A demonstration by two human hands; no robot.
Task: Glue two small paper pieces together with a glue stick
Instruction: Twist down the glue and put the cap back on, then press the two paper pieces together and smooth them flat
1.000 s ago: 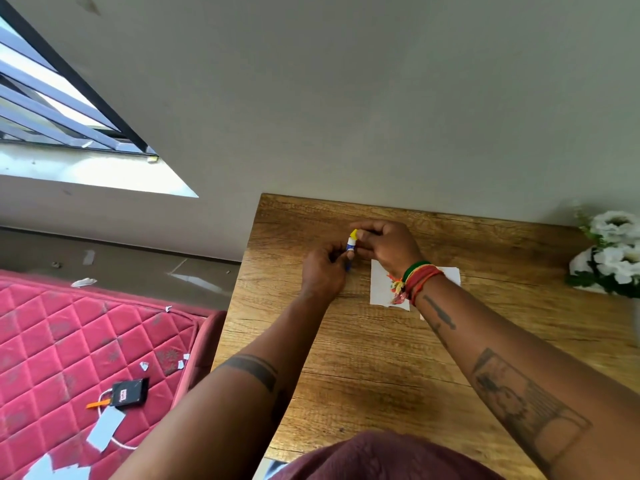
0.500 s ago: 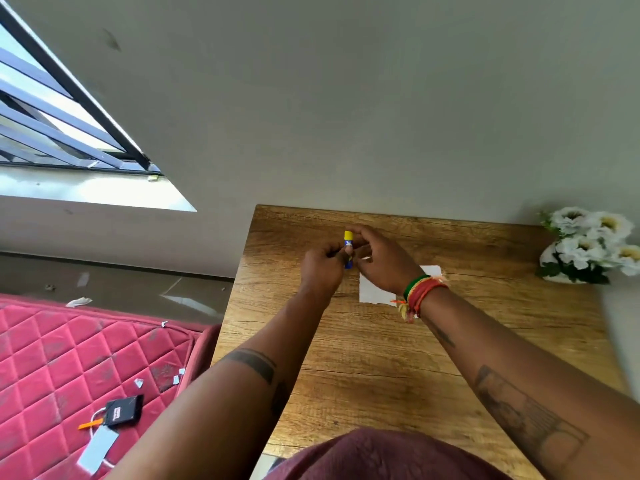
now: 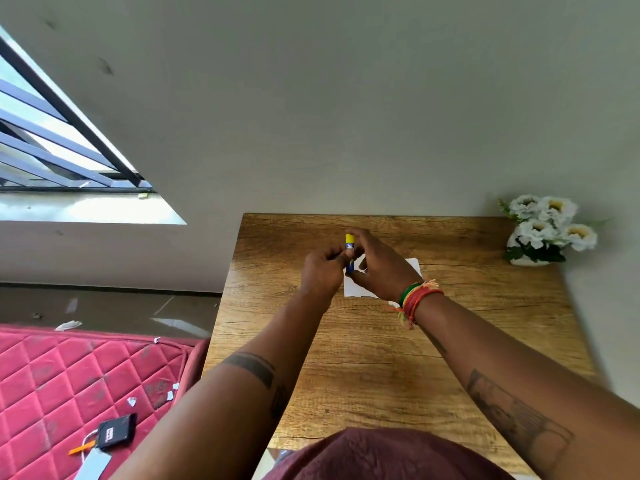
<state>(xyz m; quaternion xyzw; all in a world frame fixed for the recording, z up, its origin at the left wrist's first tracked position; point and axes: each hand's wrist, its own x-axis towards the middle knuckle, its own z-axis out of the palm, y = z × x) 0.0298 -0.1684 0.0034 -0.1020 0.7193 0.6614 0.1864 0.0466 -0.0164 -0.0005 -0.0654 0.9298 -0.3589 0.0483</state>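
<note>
A small blue glue stick with a yellow cap (image 3: 349,249) stands nearly upright between both hands above the far middle of the wooden table (image 3: 381,358). My left hand (image 3: 323,273) pinches its blue lower body. My right hand (image 3: 381,268), with coloured thread bands at the wrist, has its fingertips around the yellow top. White paper (image 3: 412,265) lies flat on the table under my right hand, mostly hidden by it; how many pieces it is cannot be told.
A white pot of white flowers (image 3: 547,230) stands at the table's far right corner by the wall. Left of the table lies a red quilted mattress (image 3: 69,382) with a black device (image 3: 116,434) and paper scraps. A barred window (image 3: 52,147) is at the upper left.
The glue stick has tilted from leaning to nearly upright, still held by both hands. The view has shifted, bringing the flower pot further into the frame.
</note>
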